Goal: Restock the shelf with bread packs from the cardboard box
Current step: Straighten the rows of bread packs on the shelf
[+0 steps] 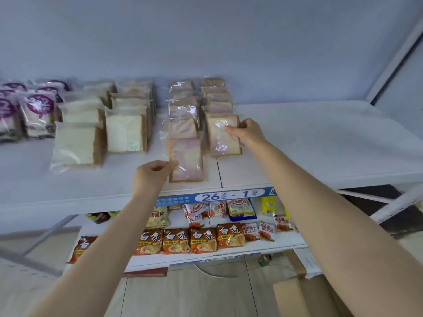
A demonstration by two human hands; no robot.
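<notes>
- Purple-printed bread bags [39,113] stand at the far left of the white shelf [320,138], with plain white loaf packs [124,133] in two rows beside them.
- The left grip [151,177] pinches the lower left corner of a pink-swirled bread pack [186,160] lying flat at the shelf's front edge.
- The right grip [246,131] holds the upper right edge of a second bread pack [223,136], which fronts the next row.
- A blue shelf label [231,195] reads "26 - 1".
- On the shelf below are orange noodle packets [203,240] marked "白象".
- The brown cardboard box [288,296] sits low right, partly behind the right arm.
</notes>
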